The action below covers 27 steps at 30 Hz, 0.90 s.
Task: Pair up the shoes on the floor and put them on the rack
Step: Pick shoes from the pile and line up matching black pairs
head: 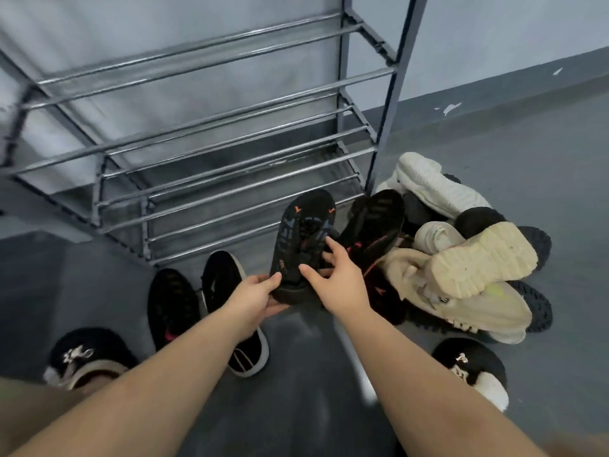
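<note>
I'm mid-pairing: my left hand (pixel 255 296) grips the black orange-marked trainer (pixel 301 239) sole-up before the grey metal rack (pixel 211 153); right hand (pixel 336 275) pinches it too. Next, its mate (pixel 375 225) needs collecting.

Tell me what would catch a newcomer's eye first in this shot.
Both hands, left and right, grip a black shoe sole-up at centre, in front of the metal rack with bare bars. To the right sits a heap of cream shoes and black ones on the grey floor.
</note>
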Available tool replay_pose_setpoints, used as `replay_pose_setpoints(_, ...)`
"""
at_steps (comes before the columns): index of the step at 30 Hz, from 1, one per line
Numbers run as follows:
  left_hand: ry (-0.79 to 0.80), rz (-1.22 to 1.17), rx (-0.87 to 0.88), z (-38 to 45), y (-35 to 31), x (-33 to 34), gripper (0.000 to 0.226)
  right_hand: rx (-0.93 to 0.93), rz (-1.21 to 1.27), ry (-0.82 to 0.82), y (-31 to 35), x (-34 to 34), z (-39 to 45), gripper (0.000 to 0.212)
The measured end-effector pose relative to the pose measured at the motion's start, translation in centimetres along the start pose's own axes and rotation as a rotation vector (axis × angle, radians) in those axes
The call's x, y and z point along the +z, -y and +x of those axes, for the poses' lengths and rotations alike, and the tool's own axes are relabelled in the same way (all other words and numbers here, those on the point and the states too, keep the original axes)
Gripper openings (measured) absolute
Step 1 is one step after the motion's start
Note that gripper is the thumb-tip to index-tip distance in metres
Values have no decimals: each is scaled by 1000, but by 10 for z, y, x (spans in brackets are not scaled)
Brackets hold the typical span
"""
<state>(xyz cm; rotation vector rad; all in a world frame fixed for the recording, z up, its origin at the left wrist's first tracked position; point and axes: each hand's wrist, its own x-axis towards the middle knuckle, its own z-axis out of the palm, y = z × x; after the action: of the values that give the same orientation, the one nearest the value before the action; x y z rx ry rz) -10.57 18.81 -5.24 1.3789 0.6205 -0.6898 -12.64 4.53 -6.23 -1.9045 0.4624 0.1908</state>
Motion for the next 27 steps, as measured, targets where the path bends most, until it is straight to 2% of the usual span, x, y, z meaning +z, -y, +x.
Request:
replay_pose_setpoints(4,-60,-2,-81,-3,30,-41,21,72,7,163,0,36,-9,73)
replay_pose_setpoints(8,-62,41,-170,1,44,-59,25,137,-8,221,-7,59,2,69)
replay_pose_setpoints(11,-30,98,-212,6,54,-64,15,172,-70,264,-13,65,11,67)
replay_pose_setpoints(13,-17,157,-223,11,57,-66,16,193,-90,285,-18,67,16,66)
replay_pose_setpoints(15,22,338,-197,17,60,-68,24,189,-177,298,-22,66,22,64)
replay_pose_setpoints(18,79,753,-78,27,66,-73,37,147,-412,360,-22,63,27,68)
replay_pose_setpoints(22,-33,1198,52,28,64,-77,54,38,-773,446,-19,60,26,73)
replay_pose_setpoints(27,1,1432,188,18,56,-66,64,-134,-985,374,-20,48,15,64)
